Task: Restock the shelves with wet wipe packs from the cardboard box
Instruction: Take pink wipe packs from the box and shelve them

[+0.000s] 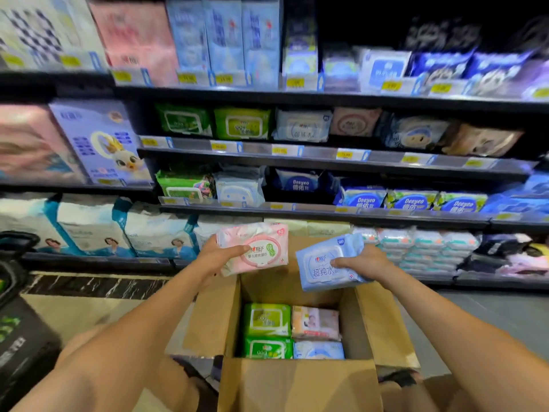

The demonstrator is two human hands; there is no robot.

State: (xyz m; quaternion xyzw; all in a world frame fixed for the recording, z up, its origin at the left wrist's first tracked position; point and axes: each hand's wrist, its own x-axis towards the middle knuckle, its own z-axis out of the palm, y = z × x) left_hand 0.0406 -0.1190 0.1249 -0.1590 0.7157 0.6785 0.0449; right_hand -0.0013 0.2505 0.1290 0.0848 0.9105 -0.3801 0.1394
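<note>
We're gripping a pink pack (255, 248) in the left hand (221, 255) and a blue pack (329, 263) in the right hand (364, 261) above the far edge of the cardboard box (297, 382), probably risking a slip from one-handed edge holds.

"deeyeo" on shelf packs (411, 201); "超纯水", "80" on blue pack (322, 263); "80" on pink pack (263, 243)

We've got a pink pack (261, 242) at 11 o'clock over our plain brown box (297, 385), pale blue pack (323, 263) at 1, green packs (267, 319) inside.
</note>
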